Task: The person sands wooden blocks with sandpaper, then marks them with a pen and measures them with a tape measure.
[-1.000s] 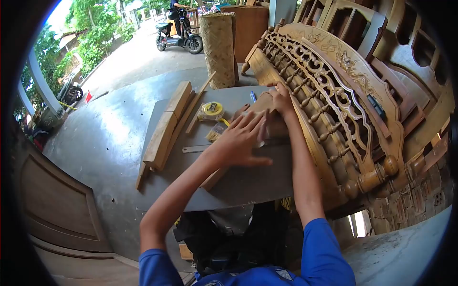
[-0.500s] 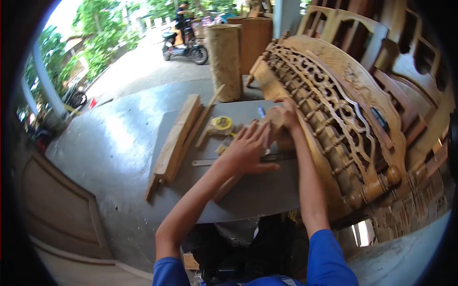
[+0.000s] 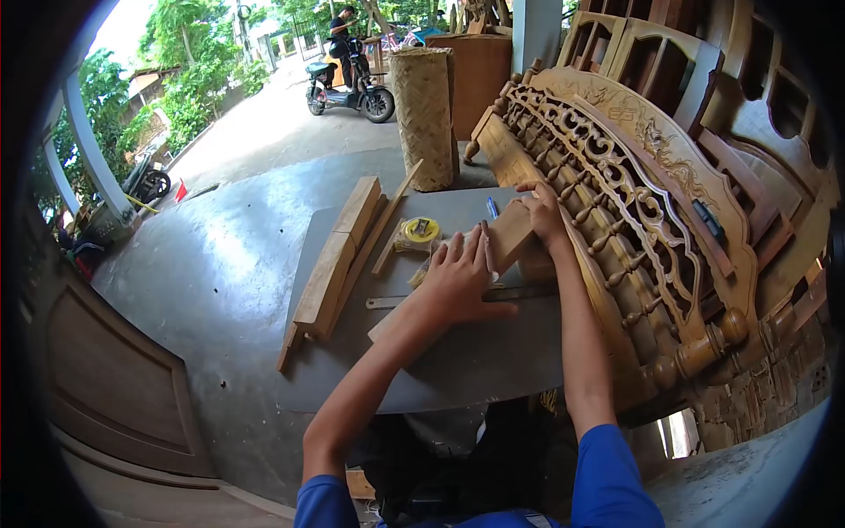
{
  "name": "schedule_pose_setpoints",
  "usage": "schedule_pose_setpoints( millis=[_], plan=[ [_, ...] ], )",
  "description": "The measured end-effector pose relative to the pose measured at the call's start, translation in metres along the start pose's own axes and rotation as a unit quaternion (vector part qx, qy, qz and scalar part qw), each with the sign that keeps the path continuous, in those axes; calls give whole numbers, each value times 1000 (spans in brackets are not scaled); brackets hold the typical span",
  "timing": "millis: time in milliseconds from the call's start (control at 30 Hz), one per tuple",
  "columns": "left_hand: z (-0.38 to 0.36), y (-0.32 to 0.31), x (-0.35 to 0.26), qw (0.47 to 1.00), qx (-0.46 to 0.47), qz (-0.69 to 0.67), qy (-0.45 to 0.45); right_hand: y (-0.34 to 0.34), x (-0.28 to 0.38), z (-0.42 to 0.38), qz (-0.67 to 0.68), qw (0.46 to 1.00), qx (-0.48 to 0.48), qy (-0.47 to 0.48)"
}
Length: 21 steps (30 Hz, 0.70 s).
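Note:
A wooden block (image 3: pixel 510 238) lies slantwise on the grey table (image 3: pixel 475 365). My left hand (image 3: pixel 459 280) rests over its near part, palm down, fingers spread and thumb out to the right. A slim reddish-brown stick (image 3: pixel 486 244) shows at the fingers' right side. My right hand (image 3: pixel 546 216) is curled around the block's far right end. A metal ruler (image 3: pixel 380 303) passes beneath my left forearm. Just left of the block lie a yellow tape measure (image 3: pixel 422 230) and, behind it, a blue pen (image 3: pixel 492 209).
Long wooden pieces (image 3: pixel 339 255) and a thin strip (image 3: pixel 400 195) lie along the table's left side. Carved wooden headboards (image 3: pixel 616 202) lean close on the right. A rolled woven mat (image 3: pixel 424 119) stands behind the table. Farther off, a person (image 3: pixel 341 44) is by a motorbike (image 3: pixel 352 95).
The view has shifted slightly, so the table and its contents sit a little lower and to the right. My hands keep nearly the same places on the block.

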<state>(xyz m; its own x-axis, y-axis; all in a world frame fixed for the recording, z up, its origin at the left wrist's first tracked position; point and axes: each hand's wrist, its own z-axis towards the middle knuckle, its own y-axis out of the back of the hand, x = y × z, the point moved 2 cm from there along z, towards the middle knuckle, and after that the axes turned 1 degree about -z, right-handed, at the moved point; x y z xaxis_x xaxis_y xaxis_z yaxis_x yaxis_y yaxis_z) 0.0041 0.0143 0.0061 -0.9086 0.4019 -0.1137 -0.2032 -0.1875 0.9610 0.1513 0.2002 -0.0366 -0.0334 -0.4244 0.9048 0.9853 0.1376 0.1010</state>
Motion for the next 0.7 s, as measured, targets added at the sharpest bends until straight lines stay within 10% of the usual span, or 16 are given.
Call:
schedule_pose_setpoints(
  millis=[700],
  plan=[
    [-76,23,11,975,148,-11,166,-2,5,-2,-11,1000,9,-27]
  ],
)
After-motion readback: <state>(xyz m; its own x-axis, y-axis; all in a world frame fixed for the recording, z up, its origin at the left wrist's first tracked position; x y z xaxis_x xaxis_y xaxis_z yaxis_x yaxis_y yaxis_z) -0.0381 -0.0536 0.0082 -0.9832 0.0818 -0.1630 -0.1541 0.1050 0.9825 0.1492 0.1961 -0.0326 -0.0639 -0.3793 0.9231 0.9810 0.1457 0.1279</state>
